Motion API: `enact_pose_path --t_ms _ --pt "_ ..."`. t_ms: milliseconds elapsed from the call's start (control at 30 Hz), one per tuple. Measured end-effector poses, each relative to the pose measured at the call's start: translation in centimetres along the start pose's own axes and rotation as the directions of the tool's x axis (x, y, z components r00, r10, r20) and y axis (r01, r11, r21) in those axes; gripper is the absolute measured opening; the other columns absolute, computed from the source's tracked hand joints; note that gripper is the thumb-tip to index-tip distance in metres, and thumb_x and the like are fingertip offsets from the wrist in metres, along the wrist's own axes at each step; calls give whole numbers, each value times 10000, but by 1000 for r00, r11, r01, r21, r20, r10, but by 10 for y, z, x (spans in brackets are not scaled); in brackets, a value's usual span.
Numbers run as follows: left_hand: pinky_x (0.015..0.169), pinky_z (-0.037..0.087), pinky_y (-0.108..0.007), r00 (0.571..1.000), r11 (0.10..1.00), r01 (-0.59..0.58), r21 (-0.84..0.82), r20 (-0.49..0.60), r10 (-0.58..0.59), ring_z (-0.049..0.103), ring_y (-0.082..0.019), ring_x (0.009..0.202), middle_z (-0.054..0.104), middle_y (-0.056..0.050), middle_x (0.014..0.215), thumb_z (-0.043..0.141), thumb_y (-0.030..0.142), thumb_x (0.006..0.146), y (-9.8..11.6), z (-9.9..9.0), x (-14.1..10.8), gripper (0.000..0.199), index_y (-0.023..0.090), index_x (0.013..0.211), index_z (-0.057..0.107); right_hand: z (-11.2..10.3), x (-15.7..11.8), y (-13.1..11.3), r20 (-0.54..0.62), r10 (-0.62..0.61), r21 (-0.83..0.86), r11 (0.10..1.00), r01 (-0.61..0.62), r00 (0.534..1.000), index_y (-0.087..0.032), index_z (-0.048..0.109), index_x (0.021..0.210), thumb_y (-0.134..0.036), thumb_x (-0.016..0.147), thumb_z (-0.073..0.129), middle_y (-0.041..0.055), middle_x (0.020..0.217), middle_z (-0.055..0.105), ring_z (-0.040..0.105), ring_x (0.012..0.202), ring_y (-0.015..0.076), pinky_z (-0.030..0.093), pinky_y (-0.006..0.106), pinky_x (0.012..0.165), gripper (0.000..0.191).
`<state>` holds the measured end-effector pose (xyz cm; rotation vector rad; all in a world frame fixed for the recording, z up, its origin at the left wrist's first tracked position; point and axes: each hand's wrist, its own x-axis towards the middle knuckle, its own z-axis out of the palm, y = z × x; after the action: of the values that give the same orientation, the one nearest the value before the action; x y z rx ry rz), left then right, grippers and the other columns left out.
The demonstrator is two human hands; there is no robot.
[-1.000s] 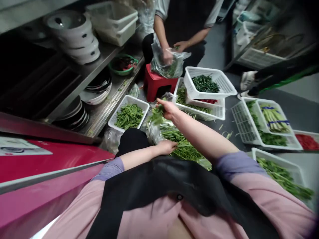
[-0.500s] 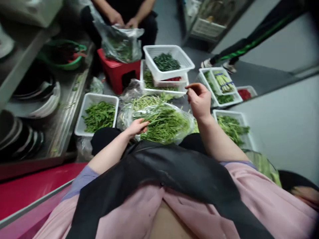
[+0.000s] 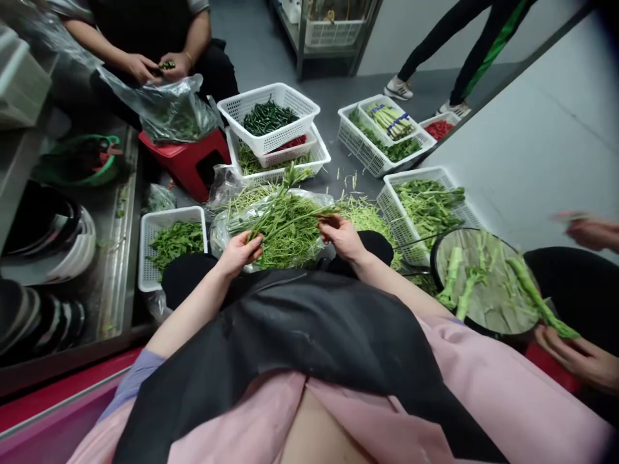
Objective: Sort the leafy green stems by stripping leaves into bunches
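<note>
Thin green leafy stalks (image 3: 278, 201) rise from my left hand (image 3: 240, 252), whose fingers are closed round their lower ends. My right hand (image 3: 341, 237) pinches a green stem (image 3: 323, 211) that stretches across from the left. Both hands are over a plastic bag (image 3: 220, 227) with a heap of green stalks (image 3: 289, 241) in my lap area. Pale cut stems (image 3: 366, 219) are scattered on the floor just beyond my right hand.
Baskets surround me: leafy greens (image 3: 176, 240) at left, dark green peppers (image 3: 269, 117) ahead, greens (image 3: 425, 206) at right. A person sits by a red stool (image 3: 186, 161). Another's hand (image 3: 578, 357) is beside a round tray (image 3: 503, 322). A metal shelf (image 3: 116, 283) is left.
The view has turned to the right, bringing the round tray and a person's hands into sight. My right hand has come down to the stems, and the stalks in my left hand are raised.
</note>
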<state>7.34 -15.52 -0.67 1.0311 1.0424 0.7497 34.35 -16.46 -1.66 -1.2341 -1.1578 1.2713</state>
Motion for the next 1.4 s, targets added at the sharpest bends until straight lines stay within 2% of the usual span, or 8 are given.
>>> enact_pose_path --t_ms 300,533,667,767,1100,1267,1333,1400 --pt "424 183 -193 997 989 -43 140 68 34 319 -44 414 474 60 485 667 546 764 1 13 -13 417 158 846 536 24 3 5 218 -443 -458 740 492 869 -246 692 1107 -312 886 536 69 1009 530 538 871 160 488 307 778 279" --pt "412 181 -195 998 994 -39 107 54 34 304 -43 400 427 77 470 671 539 762 -6 9 -13 407 164 805 520 38 15 15 413 -516 -522 541 659 750 -219 690 968 -294 929 490 80 969 563 553 907 174 494 310 837 217" --pt "389 179 -188 1000 998 0 61 -7 0 283 -38 385 376 98 460 731 536 696 -6 7 -15 440 169 792 509 41 28 29 110 -408 -467 784 409 906 -201 640 920 -338 934 461 72 906 618 580 825 165 526 301 755 226" --pt "371 167 -182 997 999 23 31 -76 -21 269 -35 372 371 101 452 743 537 680 -5 1 -19 449 175 781 496 35 39 42 -120 -56 -210 977 30 991 -190 610 883 -376 911 492 19 732 597 531 593 114 500 239 552 222" --pt "358 149 -168 984 998 -23 -62 -177 12 224 -21 350 367 114 439 754 514 676 3 -18 -27 443 172 824 513 42 39 77 127 435 -276 878 -390 891 -149 629 942 -70 716 561 19 846 684 579 500 77 476 208 475 249" --pt "357 147 -174 980 998 -30 -47 -198 20 238 -25 349 376 109 450 748 499 695 2 -22 -28 423 179 819 501 5 44 41 -237 -18 -333 941 -64 971 -148 654 1032 -170 839 427 66 924 686 573 561 102 493 265 561 299" --pt "358 156 -173 980 999 -37 -30 -197 30 244 -26 355 376 107 452 746 496 699 1 -22 -27 416 178 815 504 -8 43 12 -299 -360 -470 862 192 884 -172 657 1078 -214 883 412 83 999 675 615 751 151 514 317 700 316" --pt "361 158 -172 980 999 -45 -20 -194 40 249 -28 360 361 109 448 748 494 697 1 -20 -25 413 176 808 509 -14 41 -18 -95 -584 -652 648 393 806 -204 681 1078 -268 898 478 89 1059 669 597 961 204 484 379 849 279"
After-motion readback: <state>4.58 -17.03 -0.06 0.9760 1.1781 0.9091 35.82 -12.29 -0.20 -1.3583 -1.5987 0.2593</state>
